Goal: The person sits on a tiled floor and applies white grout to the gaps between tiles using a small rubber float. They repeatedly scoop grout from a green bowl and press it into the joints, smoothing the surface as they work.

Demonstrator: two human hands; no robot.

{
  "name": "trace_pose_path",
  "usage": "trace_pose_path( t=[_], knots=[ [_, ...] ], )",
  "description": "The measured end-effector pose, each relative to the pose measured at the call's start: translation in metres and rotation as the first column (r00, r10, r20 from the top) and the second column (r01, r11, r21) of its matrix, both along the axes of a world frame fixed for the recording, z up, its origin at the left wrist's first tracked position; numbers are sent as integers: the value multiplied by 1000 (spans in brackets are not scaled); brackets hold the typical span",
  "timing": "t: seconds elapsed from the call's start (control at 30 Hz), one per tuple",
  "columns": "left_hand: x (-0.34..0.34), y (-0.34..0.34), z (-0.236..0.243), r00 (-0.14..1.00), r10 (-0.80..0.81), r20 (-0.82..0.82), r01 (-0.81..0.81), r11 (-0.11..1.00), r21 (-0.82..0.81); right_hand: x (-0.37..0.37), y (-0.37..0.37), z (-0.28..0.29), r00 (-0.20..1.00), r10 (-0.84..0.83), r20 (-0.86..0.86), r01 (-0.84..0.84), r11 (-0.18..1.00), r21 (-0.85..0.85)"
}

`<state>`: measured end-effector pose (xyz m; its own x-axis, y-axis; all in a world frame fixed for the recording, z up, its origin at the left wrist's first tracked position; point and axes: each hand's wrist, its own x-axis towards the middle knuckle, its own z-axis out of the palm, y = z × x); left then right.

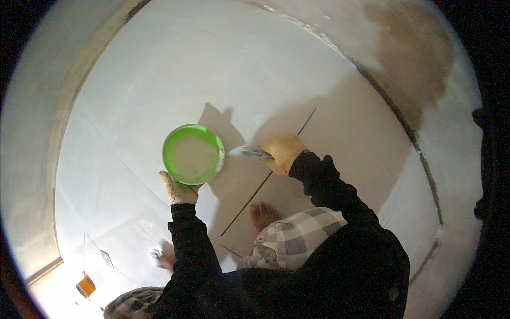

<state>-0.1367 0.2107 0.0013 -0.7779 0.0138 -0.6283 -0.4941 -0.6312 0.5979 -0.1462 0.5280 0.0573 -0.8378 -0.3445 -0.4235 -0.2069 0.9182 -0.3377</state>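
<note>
My left hand [181, 189], in a cream knitted work glove, grips a round bright green bowl [169, 142] from its near side. Pale, smooth paste [192, 158] lies inside the bowl, with some smeared along its right inner wall. To the right, my right hand [285, 152], gloved the same way, is closed round a small putty knife [257, 153]. The knife points left toward the bowl, apart from it, and its blade is hard to make out. Beneath my right hand a dark open joint [249, 201] runs diagonally between the pale floor tiles [159, 69].
Walls bend round the floor; the right wall has a brown damp patch [417, 58] and a dark gap [390, 103] along its foot. My bare foot [263, 215] rests beside the joint. An orange container [85, 286] stands at the lower left, near bright light.
</note>
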Motion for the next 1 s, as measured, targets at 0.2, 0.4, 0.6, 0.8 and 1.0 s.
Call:
trace_pose_path(
  t=[0.2, 0.4, 0.6, 0.8, 1.0],
  knots=[
    [-10, -12, 0, 999, -25, -25, 25, 1000, -19, 21, -11, -15, 993, -39, -108, 33, 998, -56],
    [-4, -20, -14, 993, -23, -112, 48, 972, 231, 23, -8, -15, 995, -82, -60, 80, 996, -37],
    [-4, -23, -22, 990, -42, -133, 79, 953, 293, 27, -26, -12, 936, -10, -353, 54, 992, 115],
    [-24, -16, -33, 932, -83, -354, 127, 987, 103, 35, -34, -16, 926, -128, -354, 234, 933, 274],
    [-21, -7, -10, 990, -69, -123, 78, 995, 65, 30, -19, -22, 913, -203, -355, 276, 946, 168]
  ],
)
